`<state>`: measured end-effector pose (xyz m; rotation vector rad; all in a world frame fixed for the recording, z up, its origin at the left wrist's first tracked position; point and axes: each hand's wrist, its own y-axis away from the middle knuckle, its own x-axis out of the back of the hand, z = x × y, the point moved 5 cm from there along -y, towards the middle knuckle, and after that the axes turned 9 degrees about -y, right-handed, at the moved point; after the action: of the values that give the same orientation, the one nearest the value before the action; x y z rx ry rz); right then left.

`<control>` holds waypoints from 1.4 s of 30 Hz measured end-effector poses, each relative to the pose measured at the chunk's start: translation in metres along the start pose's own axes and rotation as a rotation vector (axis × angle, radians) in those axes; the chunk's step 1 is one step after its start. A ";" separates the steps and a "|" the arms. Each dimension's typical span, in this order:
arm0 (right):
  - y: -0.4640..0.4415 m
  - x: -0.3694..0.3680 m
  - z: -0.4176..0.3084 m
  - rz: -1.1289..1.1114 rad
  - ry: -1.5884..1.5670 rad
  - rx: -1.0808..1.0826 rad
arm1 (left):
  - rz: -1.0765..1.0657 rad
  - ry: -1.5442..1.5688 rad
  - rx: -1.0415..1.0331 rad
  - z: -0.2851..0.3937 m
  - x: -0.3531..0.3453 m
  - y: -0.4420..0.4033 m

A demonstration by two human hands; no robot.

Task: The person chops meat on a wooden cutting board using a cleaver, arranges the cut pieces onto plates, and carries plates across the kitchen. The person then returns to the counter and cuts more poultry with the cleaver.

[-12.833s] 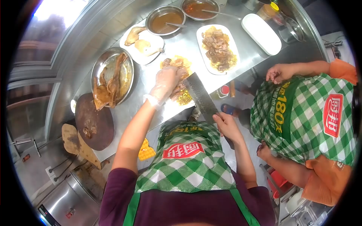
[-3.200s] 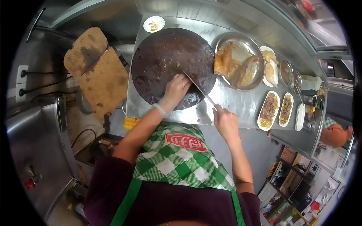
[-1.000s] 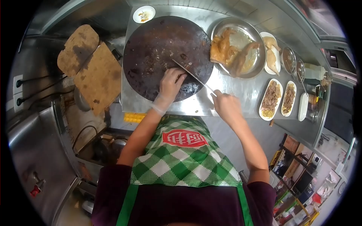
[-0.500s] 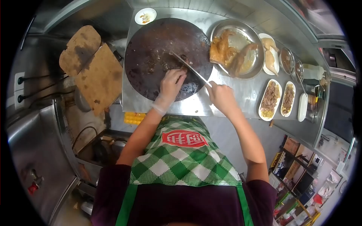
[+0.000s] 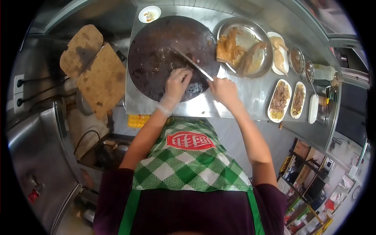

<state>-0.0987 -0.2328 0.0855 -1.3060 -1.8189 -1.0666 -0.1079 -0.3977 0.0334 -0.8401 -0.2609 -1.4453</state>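
One steel bench carries one round chopping block; to the right sit one metal pan and two oval plates of cut meat. Over the block, the right hand grips one cleaver; the left hand curls nearby, contents unclear.

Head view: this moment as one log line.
left hand: over chopping block, grip unclear | right hand: holds knife, blade over block | metal dish: meat inside, right of block
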 end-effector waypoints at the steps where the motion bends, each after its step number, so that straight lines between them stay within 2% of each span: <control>1: -0.002 0.004 0.006 0.016 -0.059 -0.021 | 0.006 0.011 0.003 0.001 0.001 -0.002; 5: 0.023 0.018 0.007 0.064 -0.044 0.063 | 0.065 0.002 -0.003 0.002 0.003 -0.004; 16: 0.059 0.039 -0.003 -0.056 0.075 0.020 | 0.058 -0.017 0.017 0.000 0.003 -0.004; 20: 0.026 0.005 -0.003 -0.108 0.083 0.091 | 0.046 -0.032 0.025 -0.004 0.002 -0.004; 22: 0.011 0.003 -0.012 -0.084 0.062 0.056 | 0.047 -0.038 0.015 -0.003 -0.001 -0.009; 29: 0.039 -0.005 0.001 0.007 0.131 -0.006 | -0.027 -0.039 -0.086 0.002 0.006 -0.003; 32: 0.049 -0.004 0.014 0.069 0.089 0.018 | -0.072 0.026 -0.030 -0.002 0.004 -0.004; 35: 0.053 0.007 0.008 0.212 -0.081 0.010 | -0.127 0.014 0.033 -0.008 0.011 -0.012; 38: 0.064 0.020 0.011 0.338 -0.332 -0.020 | -0.143 -0.110 -0.123 0.012 0.026 -0.039; 39: 0.068 0.020 0.015 0.354 -0.378 -0.055 | -0.207 -0.135 -0.195 0.015 0.022 -0.048; 42: 0.085 0.019 0.030 0.384 -0.537 -0.177 | -0.434 -0.174 -0.201 0.028 0.005 -0.060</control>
<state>-0.0248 -0.1829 0.1085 -2.1042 -1.7453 -0.7194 -0.1540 -0.3773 0.0768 -1.1238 -0.4557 -1.8258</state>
